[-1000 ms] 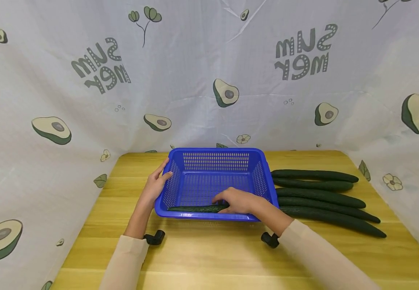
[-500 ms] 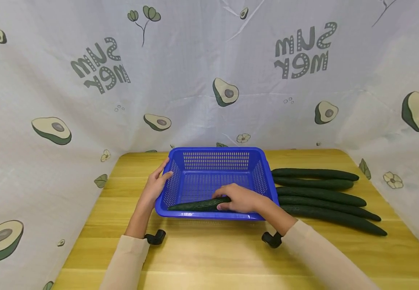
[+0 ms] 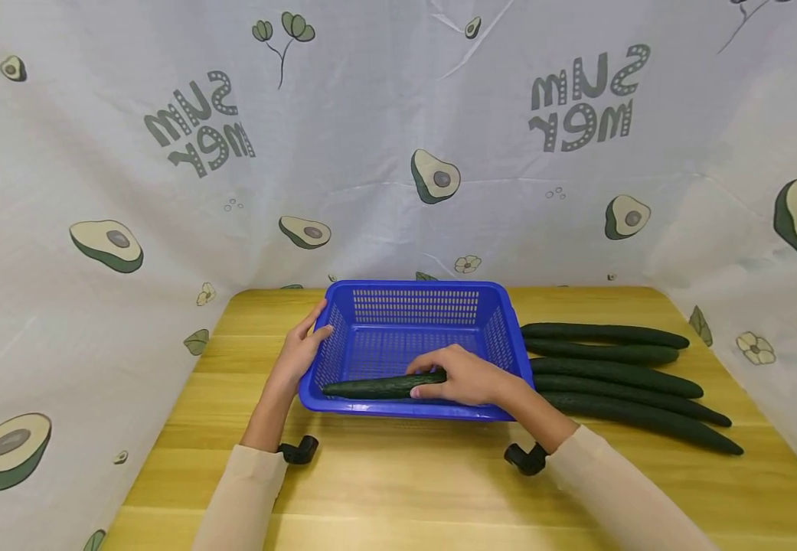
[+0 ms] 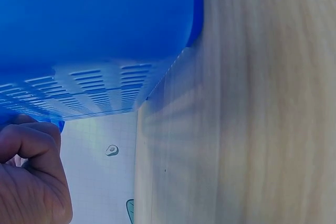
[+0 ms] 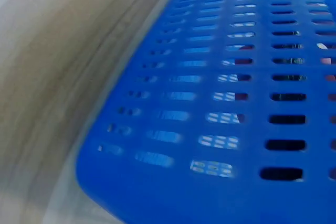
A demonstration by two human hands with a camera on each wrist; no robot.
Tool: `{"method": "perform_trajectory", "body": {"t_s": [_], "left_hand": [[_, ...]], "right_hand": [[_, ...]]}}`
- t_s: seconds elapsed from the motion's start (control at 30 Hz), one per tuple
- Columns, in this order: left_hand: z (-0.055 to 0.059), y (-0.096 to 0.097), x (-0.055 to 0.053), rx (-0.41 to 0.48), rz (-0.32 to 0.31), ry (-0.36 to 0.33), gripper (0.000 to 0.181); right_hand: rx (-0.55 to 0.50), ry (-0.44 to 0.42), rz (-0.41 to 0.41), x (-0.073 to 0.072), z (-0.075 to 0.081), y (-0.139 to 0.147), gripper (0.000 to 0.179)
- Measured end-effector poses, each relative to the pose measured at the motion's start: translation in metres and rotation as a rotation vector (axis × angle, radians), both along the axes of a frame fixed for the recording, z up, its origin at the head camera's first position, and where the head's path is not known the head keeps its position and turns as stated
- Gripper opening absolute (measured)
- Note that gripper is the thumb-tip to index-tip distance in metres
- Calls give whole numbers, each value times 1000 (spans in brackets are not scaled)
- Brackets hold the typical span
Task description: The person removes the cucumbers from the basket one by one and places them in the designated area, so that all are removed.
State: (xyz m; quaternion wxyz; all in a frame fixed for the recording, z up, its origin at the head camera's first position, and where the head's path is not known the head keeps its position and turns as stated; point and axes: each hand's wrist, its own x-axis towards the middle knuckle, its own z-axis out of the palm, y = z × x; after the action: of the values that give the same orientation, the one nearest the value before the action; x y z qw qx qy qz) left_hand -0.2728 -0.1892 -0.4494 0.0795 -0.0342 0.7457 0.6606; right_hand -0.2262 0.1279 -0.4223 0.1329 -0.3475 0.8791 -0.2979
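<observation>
A blue plastic basket (image 3: 415, 285) with slotted walls sits on the wooden table. My left hand (image 3: 298, 353) holds its left rim, thumb over the inside edge and fingers along the outer wall. Inside the basket, close to the front wall, is a long dark green cucumber (image 3: 369, 388). The right hand (image 3: 465, 376) grips this cucumber toward its right end, thumb in front and fingers behind; the end beyond the palm is hidden. Through the slots of the basket wall (image 5: 184, 198), the right wrist view gives only dark glimpses of what is inside.
Several more cucumbers (image 3: 618, 373) lie side by side to the right of the basket, their left ends hidden at its wall. A printed curtain (image 3: 364, 138) hangs behind the wooden table (image 3: 405, 490) and along both sides.
The right hand has raised the cucumber a little from behind the front rim, so more of it shows. The left hand keeps its hold on the basket; the head view has shifted slightly.
</observation>
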Motion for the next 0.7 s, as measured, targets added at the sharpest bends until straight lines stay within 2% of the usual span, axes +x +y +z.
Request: {"method": "perform_trajectory", "body": {"t_s": [0.23,0.5,0.7], "left_hand": [[1,0,0,8,-8,5,60],[3,2,1,7,-17,0,59],[2,1,2,-13,-11,4,59]], "right_hand": [[-18,85,-19,4,18,10,40],[-16,193,-89,11,44,29,39],[-3,199,-161,18,50,46,39]]}}
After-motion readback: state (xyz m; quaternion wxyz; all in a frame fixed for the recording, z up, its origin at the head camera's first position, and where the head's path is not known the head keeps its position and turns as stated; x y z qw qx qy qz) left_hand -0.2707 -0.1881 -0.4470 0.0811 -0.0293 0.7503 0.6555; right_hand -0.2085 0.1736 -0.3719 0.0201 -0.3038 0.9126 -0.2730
